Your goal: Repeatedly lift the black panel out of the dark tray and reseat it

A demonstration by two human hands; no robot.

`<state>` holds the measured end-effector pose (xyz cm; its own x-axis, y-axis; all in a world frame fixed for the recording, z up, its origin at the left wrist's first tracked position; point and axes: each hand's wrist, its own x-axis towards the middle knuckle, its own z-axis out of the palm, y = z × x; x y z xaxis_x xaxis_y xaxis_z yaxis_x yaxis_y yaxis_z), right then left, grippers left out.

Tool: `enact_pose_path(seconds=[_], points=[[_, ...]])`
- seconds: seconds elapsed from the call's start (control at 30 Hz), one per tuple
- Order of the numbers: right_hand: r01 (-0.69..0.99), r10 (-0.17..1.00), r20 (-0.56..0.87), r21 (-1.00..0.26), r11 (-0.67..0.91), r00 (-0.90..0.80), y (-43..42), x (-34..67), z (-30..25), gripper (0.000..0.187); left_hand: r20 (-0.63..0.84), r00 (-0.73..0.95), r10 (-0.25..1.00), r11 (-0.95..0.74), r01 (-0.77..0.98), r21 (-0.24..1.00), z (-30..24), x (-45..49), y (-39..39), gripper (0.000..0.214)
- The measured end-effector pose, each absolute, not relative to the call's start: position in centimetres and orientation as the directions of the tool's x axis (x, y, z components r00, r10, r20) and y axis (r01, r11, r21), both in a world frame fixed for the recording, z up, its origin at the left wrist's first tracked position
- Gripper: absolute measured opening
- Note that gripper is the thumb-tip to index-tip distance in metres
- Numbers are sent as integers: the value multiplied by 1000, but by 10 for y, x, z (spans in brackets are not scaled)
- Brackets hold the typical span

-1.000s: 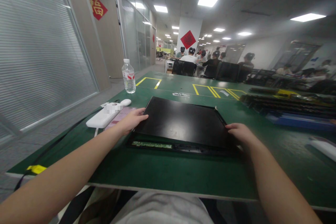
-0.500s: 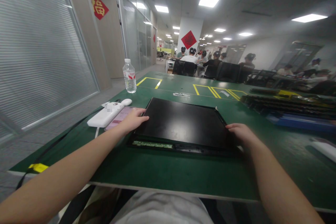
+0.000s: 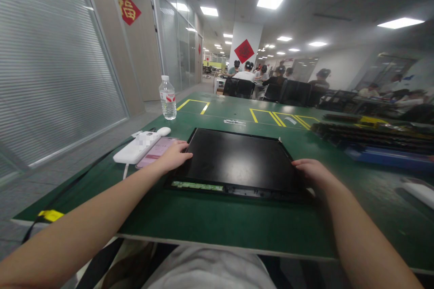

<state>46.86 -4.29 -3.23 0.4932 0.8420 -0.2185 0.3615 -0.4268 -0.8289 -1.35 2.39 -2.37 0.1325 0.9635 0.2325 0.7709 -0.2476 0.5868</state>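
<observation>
A flat black display panel (image 3: 237, 160) lies on the green table (image 3: 217, 221) in front of me, with a thin green circuit strip (image 3: 196, 186) showing along its near edge. My left hand (image 3: 173, 157) grips the panel's left edge, fingers over the top. On the opposite side, my right hand (image 3: 313, 172) holds the right edge near the front corner. Both forearms reach in from the bottom of the view.
A white power bank (image 3: 135, 146) and a pink phone (image 3: 156, 151) lie left of the panel, a water bottle (image 3: 167, 98) stands behind them. Stacked dark panels (image 3: 369, 135) and a blue tray (image 3: 386, 156) are at right. Seated people work at far tables.
The panel's far side has sunk a little flatter toward the table. Both hands stay on its edges in nearly the same places.
</observation>
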Motion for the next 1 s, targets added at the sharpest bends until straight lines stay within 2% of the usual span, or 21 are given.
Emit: enact_pose_path(seconds=[0.2,0.4,0.67,1.0], points=[[398,852,-222,-809,-432,473,-41,473,-34,34,174,153,973,-223,821,525,-26,-13,25,42],[457,886,-167,-807,-375,432,-40,477,-38,33,155,156,976,-214,834,509,-28,-13,25,47],[384,856,-224,-821,-423,465,-38,477,-40,37,150,161,975,-214,851,479,-32,-12,27,55],[391,852,-188,-825,-407,488,-38,477,-41,34,150,220,964,-263,865,427,-33,-12,27,55]])
